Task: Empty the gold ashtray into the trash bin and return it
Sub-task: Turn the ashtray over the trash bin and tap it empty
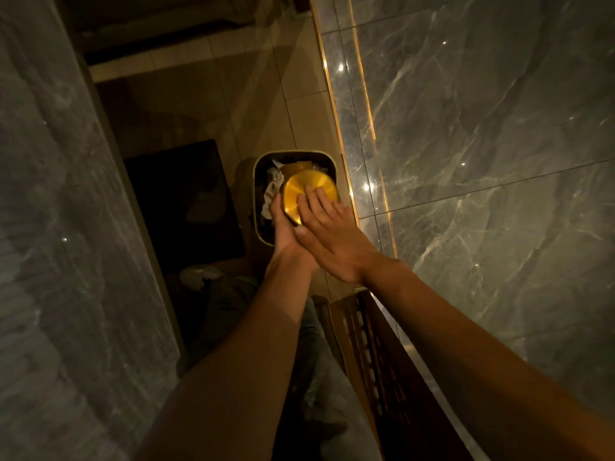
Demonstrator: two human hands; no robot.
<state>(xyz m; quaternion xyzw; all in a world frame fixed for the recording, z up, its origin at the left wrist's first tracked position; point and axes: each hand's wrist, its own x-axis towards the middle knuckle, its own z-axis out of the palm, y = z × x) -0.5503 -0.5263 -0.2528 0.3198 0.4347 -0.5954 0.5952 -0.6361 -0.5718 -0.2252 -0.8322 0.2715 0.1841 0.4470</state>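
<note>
The round gold ashtray [299, 191] is turned upside down, its flat shiny base facing me, right over the open trash bin [258, 181]. My left hand [283, 234] grips the ashtray from its left and lower edge. My right hand [327, 234] lies flat on the base with its fingers spread across it. The bin is a rounded rectangular tub on the floor, with crumpled white paper [273, 191] and another gold-coloured item [296, 167] inside. Whatever the ashtray holds is hidden beneath it.
A grey marble wall [482, 161] with a gold trim strip [336, 104] runs along the right of the bin. A dark mat [186, 201] lies left of it on the tiled floor. A wooden slatted piece [372, 354] stands below the wall. My legs and a shoe [199, 274] are beneath.
</note>
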